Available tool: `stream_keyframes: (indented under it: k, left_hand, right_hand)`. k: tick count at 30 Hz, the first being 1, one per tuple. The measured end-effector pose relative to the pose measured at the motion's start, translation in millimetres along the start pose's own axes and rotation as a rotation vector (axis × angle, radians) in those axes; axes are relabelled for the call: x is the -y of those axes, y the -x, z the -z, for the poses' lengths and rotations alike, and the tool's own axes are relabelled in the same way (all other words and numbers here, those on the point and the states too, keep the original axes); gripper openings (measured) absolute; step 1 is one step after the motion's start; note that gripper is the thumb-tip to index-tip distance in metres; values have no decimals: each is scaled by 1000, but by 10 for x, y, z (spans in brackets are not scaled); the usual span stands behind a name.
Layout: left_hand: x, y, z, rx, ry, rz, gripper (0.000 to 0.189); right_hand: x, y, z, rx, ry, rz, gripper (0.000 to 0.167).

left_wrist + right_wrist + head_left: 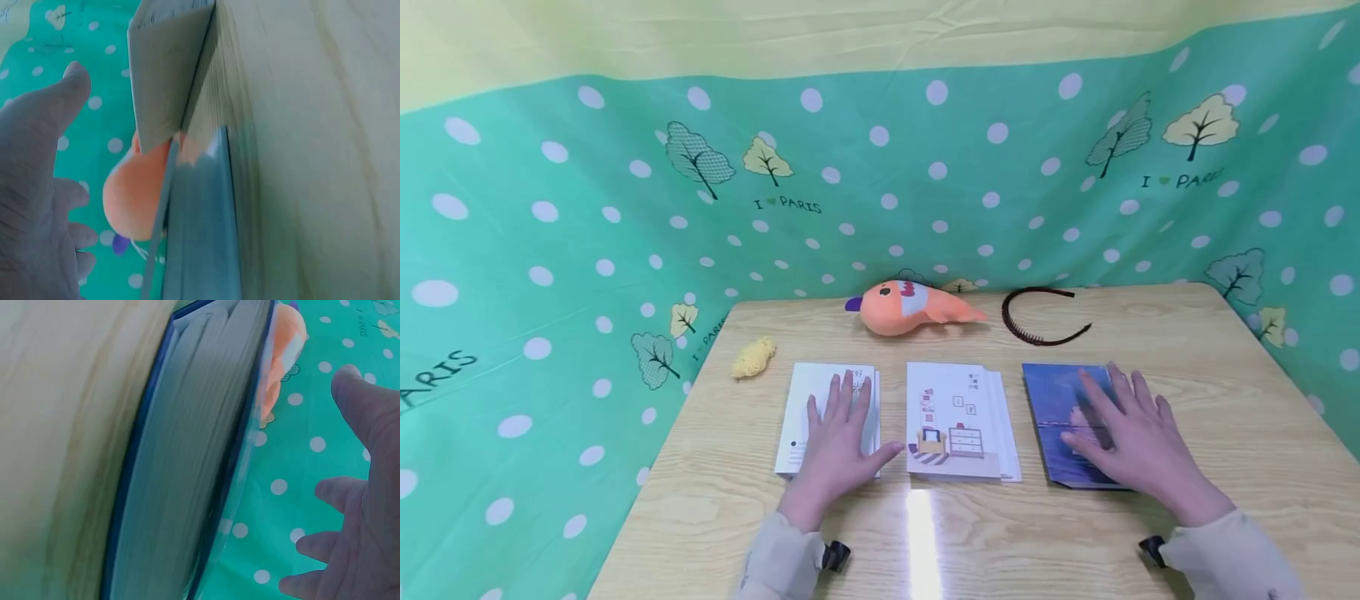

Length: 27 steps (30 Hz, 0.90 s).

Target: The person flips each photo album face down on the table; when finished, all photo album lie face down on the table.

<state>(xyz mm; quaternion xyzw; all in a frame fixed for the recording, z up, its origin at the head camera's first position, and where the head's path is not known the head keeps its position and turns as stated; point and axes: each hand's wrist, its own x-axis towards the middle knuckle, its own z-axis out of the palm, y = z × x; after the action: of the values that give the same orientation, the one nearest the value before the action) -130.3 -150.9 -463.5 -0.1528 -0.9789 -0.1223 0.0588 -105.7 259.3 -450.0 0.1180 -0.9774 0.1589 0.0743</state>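
Three books lie in a row on the table. Over the white left book [793,437], my left hand [838,446] is spread with its fingers straight. In the left wrist view a gap shows between that hand [37,187] and the book's edge [203,244]. The middle book [951,396] has a white cover with a drawn room; more white layers stick out at its right. Above the dark blue book [1051,400] my right hand [1142,437] is spread, fingers apart. The right wrist view shows this hand [369,487] apart from the thick page block [187,462]. Neither hand holds anything.
Behind the books lie an orange plush toy [887,310] with a purple beak and a dark toothed headband [1018,329]. A small yellow fuzzy thing [753,358] sits at the left. Green dotted cloth [880,183] hangs behind the wooden table [700,517].
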Motion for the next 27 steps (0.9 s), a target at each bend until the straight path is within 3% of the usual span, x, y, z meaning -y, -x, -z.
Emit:
stream_keyframes:
  k: [10, 27]
  left_hand:
    - [-257, -145, 38, 26, -3, -94, 103]
    - [-940, -397, -78, 138, 29, -287, 100]
  right_hand:
    - [-90, 82, -8, 25, -36, -26, 91]
    - [-260, 225, 32, 88, -115, -133, 88]
